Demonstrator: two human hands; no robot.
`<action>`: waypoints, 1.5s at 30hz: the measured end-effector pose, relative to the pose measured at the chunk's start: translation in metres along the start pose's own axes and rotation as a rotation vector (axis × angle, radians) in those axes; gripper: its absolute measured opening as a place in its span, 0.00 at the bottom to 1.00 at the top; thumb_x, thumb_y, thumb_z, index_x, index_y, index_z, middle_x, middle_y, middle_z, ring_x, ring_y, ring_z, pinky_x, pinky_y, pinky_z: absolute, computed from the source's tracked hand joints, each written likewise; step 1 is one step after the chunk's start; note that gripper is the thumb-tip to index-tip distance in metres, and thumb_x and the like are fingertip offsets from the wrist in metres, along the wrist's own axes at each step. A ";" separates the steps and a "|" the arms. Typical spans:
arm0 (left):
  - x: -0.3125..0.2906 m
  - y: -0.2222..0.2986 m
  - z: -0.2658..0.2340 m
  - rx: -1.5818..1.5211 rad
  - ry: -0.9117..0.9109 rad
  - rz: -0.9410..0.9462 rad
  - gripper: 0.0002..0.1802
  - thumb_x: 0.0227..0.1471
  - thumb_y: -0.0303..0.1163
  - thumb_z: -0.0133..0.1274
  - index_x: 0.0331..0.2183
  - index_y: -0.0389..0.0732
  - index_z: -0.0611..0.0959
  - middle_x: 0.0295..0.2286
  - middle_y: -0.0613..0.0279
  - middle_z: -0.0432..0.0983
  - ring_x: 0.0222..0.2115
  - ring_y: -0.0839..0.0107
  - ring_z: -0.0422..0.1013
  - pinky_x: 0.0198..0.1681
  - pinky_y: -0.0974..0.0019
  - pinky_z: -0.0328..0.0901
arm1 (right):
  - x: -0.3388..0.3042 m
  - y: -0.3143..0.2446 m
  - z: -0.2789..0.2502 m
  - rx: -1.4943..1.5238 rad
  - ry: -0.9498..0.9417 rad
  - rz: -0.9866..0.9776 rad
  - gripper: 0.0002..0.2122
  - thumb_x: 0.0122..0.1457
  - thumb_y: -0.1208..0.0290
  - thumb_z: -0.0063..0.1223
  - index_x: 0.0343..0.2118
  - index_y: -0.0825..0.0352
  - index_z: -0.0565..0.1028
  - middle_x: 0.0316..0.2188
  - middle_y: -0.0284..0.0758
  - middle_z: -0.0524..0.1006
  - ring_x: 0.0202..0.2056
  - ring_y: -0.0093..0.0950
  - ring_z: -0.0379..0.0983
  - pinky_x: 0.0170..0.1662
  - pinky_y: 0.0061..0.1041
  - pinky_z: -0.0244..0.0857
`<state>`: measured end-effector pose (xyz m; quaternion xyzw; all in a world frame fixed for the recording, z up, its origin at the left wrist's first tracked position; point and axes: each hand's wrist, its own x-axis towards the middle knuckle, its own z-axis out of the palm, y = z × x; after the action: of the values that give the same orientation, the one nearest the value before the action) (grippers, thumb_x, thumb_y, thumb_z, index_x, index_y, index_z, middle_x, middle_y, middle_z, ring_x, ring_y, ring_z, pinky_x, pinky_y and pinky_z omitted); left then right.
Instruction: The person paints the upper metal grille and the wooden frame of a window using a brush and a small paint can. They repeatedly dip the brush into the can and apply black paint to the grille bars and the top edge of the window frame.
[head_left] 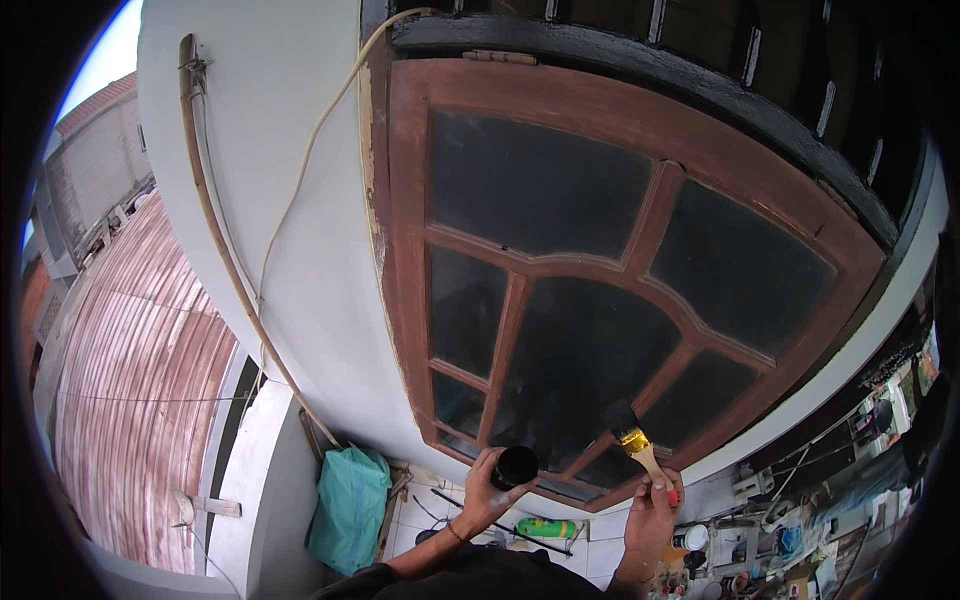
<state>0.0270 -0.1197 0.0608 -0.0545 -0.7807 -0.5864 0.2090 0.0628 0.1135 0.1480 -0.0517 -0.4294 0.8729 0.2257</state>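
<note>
My left hand (pixel 482 497) is closed around a small round container (pixel 517 467) whose inside looks black. In my right hand (pixel 652 515) is a paintbrush (pixel 645 452), gripped by its pale wooden handle, which has a red end. Its dark bristles point up and away from me, above a gold-coloured metal band. Both hands are low in the head view, in front of a reddish-brown wooden window frame (pixel 655 215) with several dark glass panes. From this angle I cannot tell whether the bristles touch the window.
Black-painted wood (pixel 640 60) runs above the window. A pale cable (pixel 310 150) and a long bamboo pole (pixel 215 215) are by the white wall. Below are a green sack (pixel 350 508) and a green bottle (pixel 545 527) on tiles. Clutter (pixel 780 540) fills the lower right.
</note>
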 end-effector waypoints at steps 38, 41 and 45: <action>-0.021 -0.011 -0.025 0.064 0.008 -0.082 0.32 0.42 0.34 0.73 0.49 0.39 0.78 0.44 0.51 0.76 0.46 0.50 0.74 0.50 0.54 0.70 | -0.006 0.014 0.020 0.146 -0.035 0.145 0.14 0.70 0.55 0.47 0.47 0.60 0.70 0.25 0.30 0.72 0.27 0.24 0.71 0.26 0.21 0.62; -0.022 -0.014 -0.027 0.010 0.003 -0.150 0.33 0.42 0.35 0.73 0.49 0.38 0.78 0.43 0.51 0.76 0.46 0.49 0.74 0.50 0.54 0.70 | -0.006 0.014 0.021 0.164 -0.029 0.140 0.13 0.71 0.55 0.46 0.46 0.61 0.71 0.24 0.30 0.72 0.25 0.24 0.71 0.26 0.22 0.62; -0.027 -0.022 -0.030 0.050 0.006 -0.171 0.33 0.42 0.37 0.73 0.49 0.37 0.78 0.43 0.50 0.76 0.45 0.49 0.74 0.50 0.54 0.70 | -0.008 0.009 0.025 0.170 -0.038 0.124 0.13 0.71 0.56 0.46 0.45 0.62 0.71 0.24 0.30 0.72 0.25 0.23 0.70 0.26 0.22 0.62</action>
<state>0.0518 -0.1505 0.0376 0.0192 -0.7962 -0.5827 0.1618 0.0599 0.0865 0.1556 -0.0425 -0.3537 0.9194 0.1666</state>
